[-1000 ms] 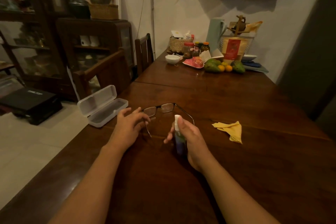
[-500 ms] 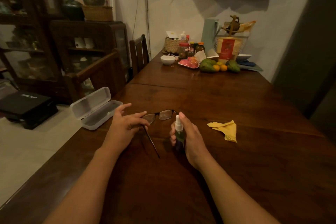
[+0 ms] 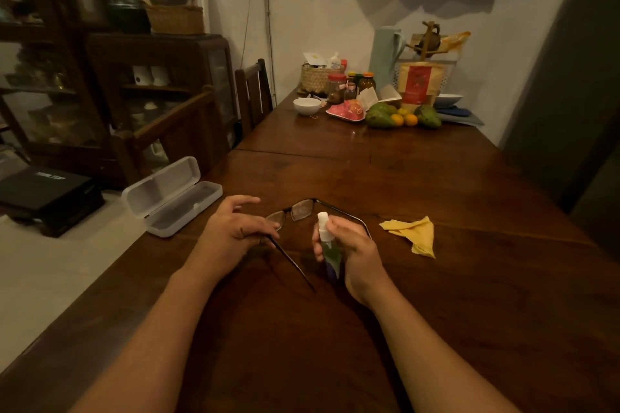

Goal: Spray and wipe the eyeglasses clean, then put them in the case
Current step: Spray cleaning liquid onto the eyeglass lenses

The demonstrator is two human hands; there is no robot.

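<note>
Dark thin-framed eyeglasses (image 3: 297, 211), temples unfolded, left hand (image 3: 231, 231) holding.

The left forearm (image 3: 161, 329) and right forearm (image 3: 429, 345) are bare along all their visible length, wrists included. The left hand (image 3: 235, 228) and right hand (image 3: 352, 245) are bare too. A small dark mark sits on the left hand's back, near the knuckles.
</note>
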